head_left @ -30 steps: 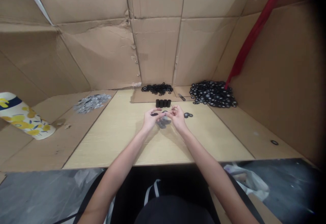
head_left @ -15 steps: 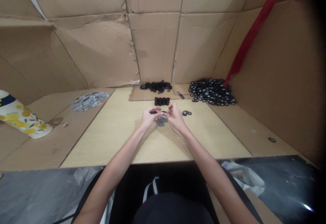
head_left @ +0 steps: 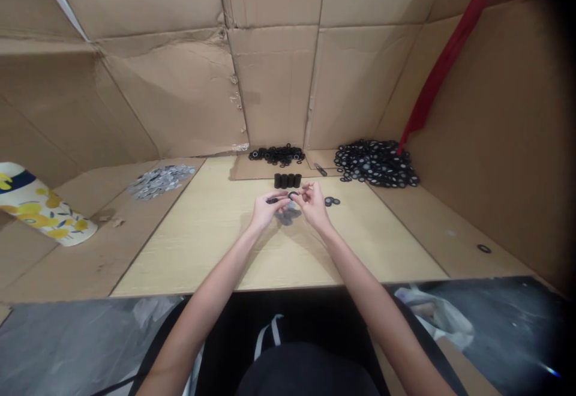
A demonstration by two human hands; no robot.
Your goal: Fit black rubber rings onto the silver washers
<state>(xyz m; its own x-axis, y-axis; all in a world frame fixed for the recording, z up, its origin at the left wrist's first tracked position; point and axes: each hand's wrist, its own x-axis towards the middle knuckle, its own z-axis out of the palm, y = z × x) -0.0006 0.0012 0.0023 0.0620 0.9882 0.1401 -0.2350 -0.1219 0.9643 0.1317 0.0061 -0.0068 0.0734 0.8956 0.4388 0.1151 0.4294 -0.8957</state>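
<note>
My left hand (head_left: pixel 266 209) is closed around a few small black rings (head_left: pixel 272 201) at the middle of the board. Close beside it, my right hand (head_left: pixel 314 205) pinches a single black ring (head_left: pixel 293 195) between thumb and fingers. Under both hands lies a small heap of grey translucent discs (head_left: pixel 288 216), partly hidden. Just beyond my fingers several black ring stacks (head_left: pixel 287 180) stand upright in a row. A few black rings with pale centres (head_left: pixel 332 201) rest right of my right hand.
Loose black rings (head_left: pixel 279 155) and a box cutter (head_left: pixel 320 170) lie at the back. A big pile of black rings with pale centres (head_left: pixel 375 165) is back right. Grey discs (head_left: pixel 162 181) are heaped left, near a patterned tumbler (head_left: pixel 45 210). Cardboard walls (head_left: pixel 274 84) enclose the board.
The black ring at my right fingertips now shows more of its round face. My right hand has turned slightly, and the whole view has shifted a little.
</note>
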